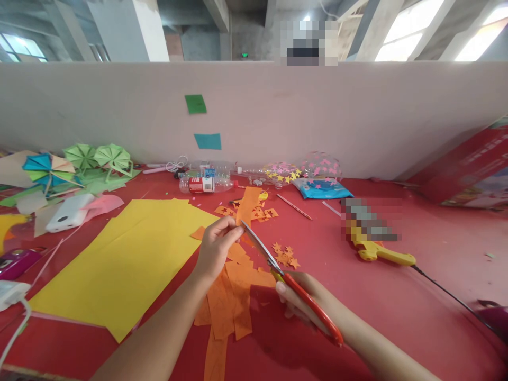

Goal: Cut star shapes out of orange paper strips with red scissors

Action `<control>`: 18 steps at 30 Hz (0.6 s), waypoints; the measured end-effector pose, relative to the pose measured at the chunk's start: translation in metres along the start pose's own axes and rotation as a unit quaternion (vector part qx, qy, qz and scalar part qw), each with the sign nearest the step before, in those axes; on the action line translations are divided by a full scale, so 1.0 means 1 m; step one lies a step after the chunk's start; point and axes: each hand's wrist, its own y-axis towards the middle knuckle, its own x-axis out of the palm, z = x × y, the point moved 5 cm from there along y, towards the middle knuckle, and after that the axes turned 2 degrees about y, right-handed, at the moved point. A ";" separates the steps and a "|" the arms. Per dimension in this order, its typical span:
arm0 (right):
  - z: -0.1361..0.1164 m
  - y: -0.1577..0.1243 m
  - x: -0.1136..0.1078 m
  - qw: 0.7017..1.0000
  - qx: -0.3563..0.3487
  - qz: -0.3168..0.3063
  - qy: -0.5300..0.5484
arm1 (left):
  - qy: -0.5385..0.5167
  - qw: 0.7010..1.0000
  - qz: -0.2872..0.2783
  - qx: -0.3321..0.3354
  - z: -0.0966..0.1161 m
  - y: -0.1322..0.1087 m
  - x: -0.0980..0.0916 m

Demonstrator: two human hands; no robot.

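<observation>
the left hand pinches an orange paper strip between its fingers; the right hand grips scissors, tips at the strip; orange stars lie nearby.

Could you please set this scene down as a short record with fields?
Left hand: pinching an orange paper strip
Right hand: holding red-handled scissors, blade tips at the strip
Shapes: orange paper stars on the red tabletop
Left side: yellow paper sheets
Right side: yellow corded tool, partly pixelated
Back: plastic bottles before a pale partition
</observation>
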 end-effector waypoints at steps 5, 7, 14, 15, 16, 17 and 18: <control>0.001 -0.001 0.000 1.000 0.005 0.016 0.014 | 0.010 1.000 0.010 -0.001 0.001 -0.001 0.000; 0.002 -0.002 0.000 1.000 0.008 0.019 0.018 | 0.008 1.000 0.012 0.001 0.000 -0.001 0.000; 0.003 -0.003 0.001 1.000 0.010 0.017 0.016 | -0.014 1.000 0.007 0.007 -0.002 0.000 0.000; 0.002 -0.004 0.001 1.000 0.011 0.016 0.016 | -0.017 1.000 0.005 0.008 -0.002 0.000 0.000; 0.002 -0.004 0.002 1.000 0.008 0.016 0.018 | -0.019 1.000 0.004 0.007 -0.003 0.000 0.001; 0.001 -0.004 0.002 1.000 0.004 0.017 0.024 | -0.020 1.000 0.003 0.006 -0.003 -0.001 0.001; 0.001 -0.005 0.003 0.999 0.002 0.019 0.030 | -0.020 1.000 0.003 0.005 -0.004 -0.001 0.001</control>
